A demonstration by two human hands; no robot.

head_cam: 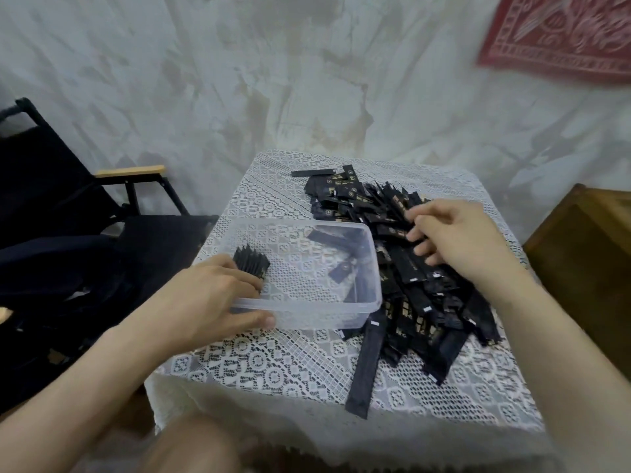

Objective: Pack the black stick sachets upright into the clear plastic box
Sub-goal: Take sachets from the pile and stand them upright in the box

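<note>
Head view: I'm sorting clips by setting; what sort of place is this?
Probably a home room: lace tablecloth, black folding chair beside it, red patterned cloth on the wall.

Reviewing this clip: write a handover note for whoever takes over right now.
Left hand: holds a bundle upright in the near-left corner of the box, thumb outside its wall.
Right hand: fingers curled over the pile right of the box; grasp unclear.
Done: one small bundle standing; a few loose sachets lean inside at the right.
Left: nearly the whole pile.
</note>
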